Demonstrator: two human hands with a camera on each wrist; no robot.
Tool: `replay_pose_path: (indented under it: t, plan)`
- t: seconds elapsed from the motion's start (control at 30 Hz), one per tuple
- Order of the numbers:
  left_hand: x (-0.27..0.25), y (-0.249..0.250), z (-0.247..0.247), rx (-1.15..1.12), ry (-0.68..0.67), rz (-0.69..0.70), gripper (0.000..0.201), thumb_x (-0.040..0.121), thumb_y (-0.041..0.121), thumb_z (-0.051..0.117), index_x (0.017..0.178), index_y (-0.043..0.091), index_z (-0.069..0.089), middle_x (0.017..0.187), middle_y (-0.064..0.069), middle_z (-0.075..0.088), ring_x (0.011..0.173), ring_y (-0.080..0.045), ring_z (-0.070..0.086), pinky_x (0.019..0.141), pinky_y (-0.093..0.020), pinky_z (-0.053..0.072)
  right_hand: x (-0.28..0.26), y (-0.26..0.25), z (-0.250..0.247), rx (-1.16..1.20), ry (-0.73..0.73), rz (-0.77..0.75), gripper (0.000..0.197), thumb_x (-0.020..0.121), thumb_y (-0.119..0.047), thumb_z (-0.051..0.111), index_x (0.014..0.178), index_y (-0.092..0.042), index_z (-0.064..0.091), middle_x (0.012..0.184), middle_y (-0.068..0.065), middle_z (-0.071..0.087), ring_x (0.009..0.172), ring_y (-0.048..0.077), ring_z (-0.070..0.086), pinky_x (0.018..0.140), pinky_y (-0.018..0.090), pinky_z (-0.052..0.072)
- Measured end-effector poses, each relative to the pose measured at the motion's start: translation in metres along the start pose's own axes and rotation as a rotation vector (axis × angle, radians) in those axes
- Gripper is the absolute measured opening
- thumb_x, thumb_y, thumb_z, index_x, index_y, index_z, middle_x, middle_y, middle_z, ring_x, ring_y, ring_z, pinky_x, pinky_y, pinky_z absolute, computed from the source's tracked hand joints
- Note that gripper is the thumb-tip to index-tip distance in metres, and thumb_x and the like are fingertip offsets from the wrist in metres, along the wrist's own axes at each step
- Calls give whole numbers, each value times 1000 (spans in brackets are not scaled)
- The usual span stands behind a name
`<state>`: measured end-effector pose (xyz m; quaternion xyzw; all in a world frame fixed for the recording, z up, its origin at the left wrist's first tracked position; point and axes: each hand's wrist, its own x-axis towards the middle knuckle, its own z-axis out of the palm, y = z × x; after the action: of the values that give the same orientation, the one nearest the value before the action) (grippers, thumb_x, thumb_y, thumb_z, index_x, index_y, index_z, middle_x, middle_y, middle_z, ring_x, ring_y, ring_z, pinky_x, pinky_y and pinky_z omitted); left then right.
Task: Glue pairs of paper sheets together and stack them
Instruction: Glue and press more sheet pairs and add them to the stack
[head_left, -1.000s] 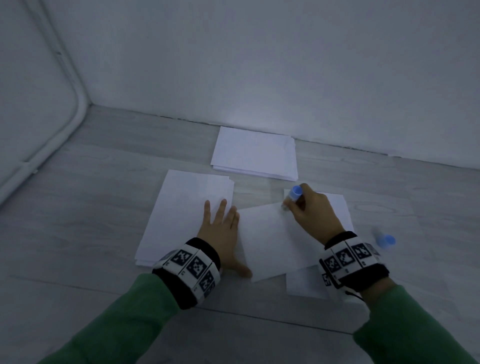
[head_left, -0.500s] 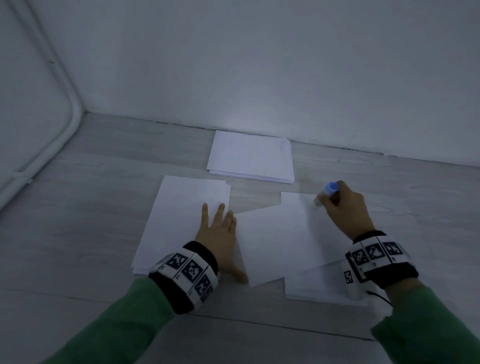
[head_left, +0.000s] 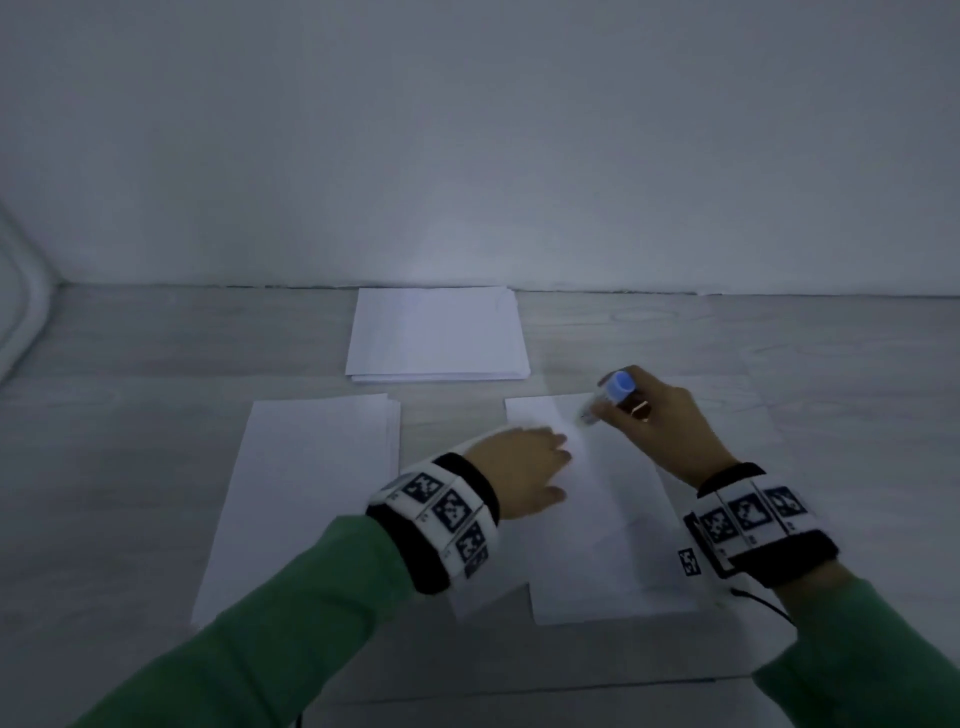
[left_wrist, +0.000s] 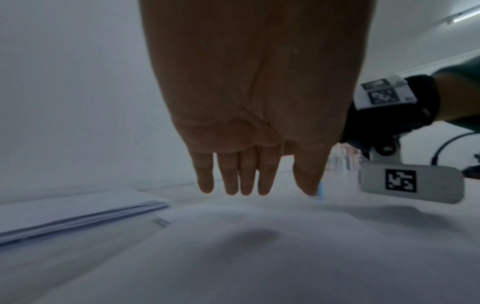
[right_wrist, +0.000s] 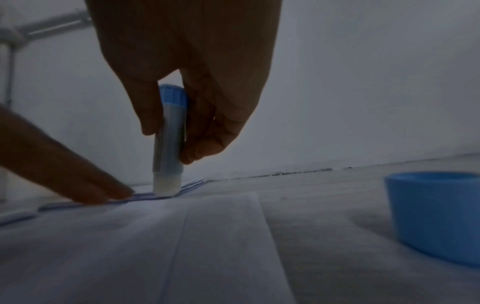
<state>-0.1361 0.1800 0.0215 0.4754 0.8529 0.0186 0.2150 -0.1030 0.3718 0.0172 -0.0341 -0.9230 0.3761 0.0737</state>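
At the left, a loose stack of white sheets (head_left: 306, 493) lies flat on the grey floor (head_left: 130, 405). A second, squarer pile (head_left: 436, 335) sits farther back, by the wall. The left hand (head_left: 519, 470), fingers extended, presses the working sheet (head_left: 587, 519) flat; it grasps nothing. To its right, the right hand (head_left: 652, 421) clasps an uncapped glue stick (right_wrist: 168, 139) between thumb and fingers, tip down on the far edge of the working sheet. The blue cap (right_wrist: 436, 216) rests on the floor at the far right. Judgement: glue application is in hand, at a far corner. The next move calls for finishing the glue coverage, then laying a second sheet squarely on top.
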Motion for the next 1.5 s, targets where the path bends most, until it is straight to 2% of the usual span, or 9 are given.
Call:
replay_pose_path:
  t: [0.17,0.33,0.5,0.77,0.97,1.1,1.2,1.33,1.5]
  plan:
    - [19,9,11,111,-88,56,53,101,32,33,146,5,24,156,-9,16,143,-19,16,116,-39,6,8,1,10,-127,-116,-56,15,87,-19,65,91,-6,59,74,3,63,61,9,53,57,12,37]
    - [21,8,17,149,-57,56,52,100,31,34,145,7,27,155,-7,20,143,-18,18,117,-42,-1,7,2,9,-172,-159,-22,18,87,-20,64,89,-3,57,76,10,63,68,22,56,64,30,41]
    - [23,11,17,187,-65,38,53,98,35,37,143,7,32,153,-9,25,141,-19,22,116,-45,-6,-9,2,4,-201,-145,-56,19,89,-19,62,88,-1,56,66,5,55,58,16,47,55,20,31]
    - [23,15,13,217,-96,22,58,98,37,37,146,6,26,156,-9,19,143,-19,19,115,-46,-9,-44,7,-11,-125,-189,-58,16,90,-20,61,91,-3,63,83,13,65,68,24,56,68,39,47]
    - [23,16,15,232,-134,-3,60,99,38,32,149,7,16,158,-8,9,145,-18,11,115,-47,-11,-65,10,-18,-57,-181,-71,8,89,-15,62,86,-7,65,83,-1,66,66,8,55,63,12,41]
    - [22,17,16,232,-151,-11,61,100,39,30,149,7,12,158,-8,5,146,-17,7,115,-48,-11,-76,12,-25,-51,-177,-54,9,88,-17,62,82,-11,63,76,-1,66,62,10,57,59,11,40]
    - [20,17,16,202,-169,-12,62,100,39,29,149,7,9,159,-8,2,146,-18,3,116,-46,-10,-84,20,-33,11,-37,73,14,84,-19,68,77,-18,56,69,4,65,59,16,59,56,21,44]
    - [16,16,16,121,-176,-28,63,100,39,31,150,9,6,159,-5,-3,146,-16,-1,116,-45,-8,-96,33,-43,368,185,245,25,79,5,66,91,-14,56,92,13,64,82,19,62,67,17,48]
    - [14,21,19,82,-140,-46,68,98,42,34,150,8,6,159,-7,-5,146,-18,-3,117,-43,-5,-104,37,-41,319,272,301,26,84,-2,63,101,-20,57,97,2,65,84,12,58,71,23,44]
